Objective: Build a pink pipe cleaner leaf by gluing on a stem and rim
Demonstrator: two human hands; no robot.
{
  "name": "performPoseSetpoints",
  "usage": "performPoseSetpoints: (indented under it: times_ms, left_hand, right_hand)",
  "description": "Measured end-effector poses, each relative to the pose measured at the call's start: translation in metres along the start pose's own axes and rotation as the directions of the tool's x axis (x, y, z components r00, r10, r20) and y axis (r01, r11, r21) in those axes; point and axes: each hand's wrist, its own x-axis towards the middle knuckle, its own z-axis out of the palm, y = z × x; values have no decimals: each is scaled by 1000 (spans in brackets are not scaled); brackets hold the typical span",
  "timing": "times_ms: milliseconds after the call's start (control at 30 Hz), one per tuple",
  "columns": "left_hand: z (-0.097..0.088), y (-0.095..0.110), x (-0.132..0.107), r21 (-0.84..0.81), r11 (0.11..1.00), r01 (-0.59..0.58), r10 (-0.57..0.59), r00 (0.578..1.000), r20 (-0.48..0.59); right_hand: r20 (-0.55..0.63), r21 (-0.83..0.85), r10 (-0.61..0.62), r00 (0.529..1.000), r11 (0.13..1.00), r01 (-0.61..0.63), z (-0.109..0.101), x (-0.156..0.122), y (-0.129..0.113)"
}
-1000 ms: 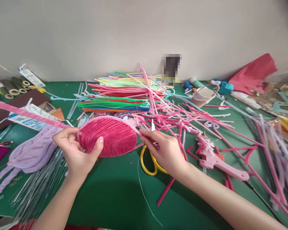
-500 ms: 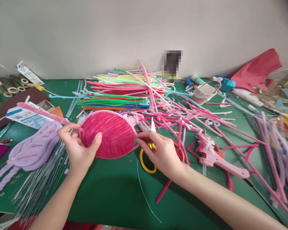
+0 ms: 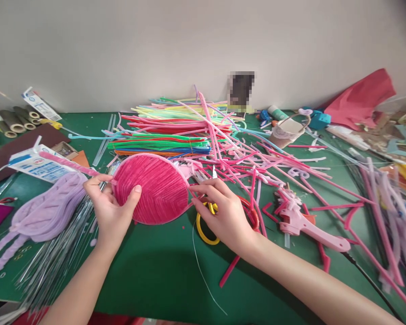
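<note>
A dark pink petal of pipe cleaners (image 3: 159, 189), with a pale pink edge and slanting rows, is held up over the table. My left hand (image 3: 113, 203) grips its left end, thumb across the front and the other fingers behind. From that end a pale pink twisted stem (image 3: 66, 162) sticks out to the left. My right hand (image 3: 225, 212) pinches the edging at the petal's right tip, fingertips pressed together. Under the right hand lie scissors with yellow handles (image 3: 203, 230), and a red ring-shaped handle (image 3: 253, 216) shows beside it.
Bundles of coloured pipe cleaners (image 3: 162, 140) lie at the back, with loose pink pieces to their right. A pink glue gun (image 3: 311, 230) rests at right. Lilac petals (image 3: 47, 207) and thin wires (image 3: 64, 248) are at left. A small basket (image 3: 286, 131) stands behind.
My right hand's fingers have shifted slightly at the petal's right tip, which looks more pointed now. The left hand keeps its hold; the stem's free end has swung slightly right and down.
</note>
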Motion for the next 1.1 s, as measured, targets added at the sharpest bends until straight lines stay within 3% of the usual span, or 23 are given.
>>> performPoseSetpoints:
  times_ms: [200, 400, 833, 1100]
  left_hand:
    - [1, -3, 1, -75, 995, 72, -77, 995, -68]
    - [4, 0, 1, -159, 976, 150, -165, 983, -84]
    - [4, 3, 1, -178, 971, 160, -179, 979, -97]
    - [5, 3, 2, -188, 973, 133, -156, 981, -117]
  right_hand:
    - [10, 114, 31, 999, 993, -32, 2, 1, -5]
    - [-19, 79, 21, 1000, 997, -20, 0, 3, -11]
    - [19, 93, 53, 998, 994, -55, -4, 4, -19]
    - [-32, 61, 119, 992, 991, -117, -1, 5, -16]
